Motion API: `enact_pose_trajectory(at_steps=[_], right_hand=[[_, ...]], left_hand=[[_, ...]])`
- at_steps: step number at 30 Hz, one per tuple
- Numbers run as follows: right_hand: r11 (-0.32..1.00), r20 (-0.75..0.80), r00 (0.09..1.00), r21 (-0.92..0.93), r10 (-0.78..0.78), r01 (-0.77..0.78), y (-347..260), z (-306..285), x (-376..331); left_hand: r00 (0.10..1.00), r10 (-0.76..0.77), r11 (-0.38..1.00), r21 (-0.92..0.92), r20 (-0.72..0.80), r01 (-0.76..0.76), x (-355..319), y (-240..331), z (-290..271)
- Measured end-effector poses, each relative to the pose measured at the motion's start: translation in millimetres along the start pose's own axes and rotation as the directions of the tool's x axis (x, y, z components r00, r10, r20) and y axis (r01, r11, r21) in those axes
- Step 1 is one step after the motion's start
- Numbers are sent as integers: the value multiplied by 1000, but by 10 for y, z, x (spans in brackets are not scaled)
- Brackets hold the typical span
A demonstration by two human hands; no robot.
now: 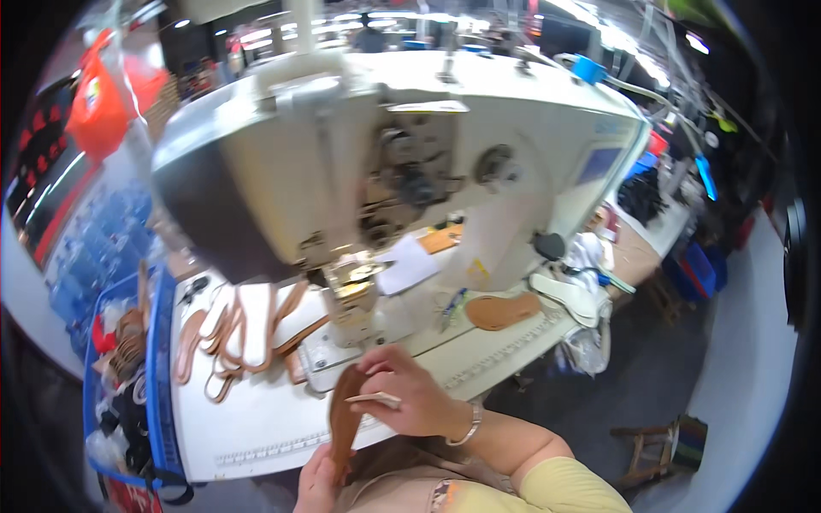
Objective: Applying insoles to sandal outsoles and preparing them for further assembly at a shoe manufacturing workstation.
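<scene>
In front of the sewing machine point(342, 295) I hold a brown shoe insole point(345, 415) on its edge, nearly upright. My left hand point(318, 483) is closed round its lower end, partly cut off by the frame's bottom. My right hand point(406, 389) is closed at the insole's upper part, fingertips on its edge. A thin pale pointed piece point(375, 399) sticks out of the right hand's fingers toward the insole; its kind cannot be made out. Several white and brown insoles point(255, 329) lie heaped left of the needle area. Another brown insole point(503, 312) lies to the right.
A blue crate point(162, 376) full of scraps stands against the table's left side. White insoles point(564, 297) and plastic bags point(586, 346) sit at the right edge. A wooden stool point(650, 453) is on the floor at right. An orange bag point(98, 103) hangs upper left.
</scene>
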State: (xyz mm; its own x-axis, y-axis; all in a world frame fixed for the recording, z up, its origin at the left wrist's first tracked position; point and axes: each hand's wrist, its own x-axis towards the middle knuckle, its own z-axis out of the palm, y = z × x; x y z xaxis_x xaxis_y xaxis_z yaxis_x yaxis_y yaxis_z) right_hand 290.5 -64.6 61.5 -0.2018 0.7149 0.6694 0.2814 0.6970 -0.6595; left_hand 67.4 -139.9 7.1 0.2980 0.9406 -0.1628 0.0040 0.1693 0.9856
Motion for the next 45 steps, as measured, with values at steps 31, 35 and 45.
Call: enact_pose_trajectory(at_steps=[31, 35, 45], right_hand=[[577, -41, 599, 333, 799, -746, 736, -302, -681], [635, -82, 646, 317, 759, -705, 548, -411, -474], [582, 395, 526, -29, 753, -813, -60, -728, -389]], left_hand=[[613, 573, 372, 839, -545, 397, -20, -197, -701], [729, 683, 367, 885, -47, -287, 105, -213, -264], [900, 353, 223, 911, 257, -347, 386, -280, 197]])
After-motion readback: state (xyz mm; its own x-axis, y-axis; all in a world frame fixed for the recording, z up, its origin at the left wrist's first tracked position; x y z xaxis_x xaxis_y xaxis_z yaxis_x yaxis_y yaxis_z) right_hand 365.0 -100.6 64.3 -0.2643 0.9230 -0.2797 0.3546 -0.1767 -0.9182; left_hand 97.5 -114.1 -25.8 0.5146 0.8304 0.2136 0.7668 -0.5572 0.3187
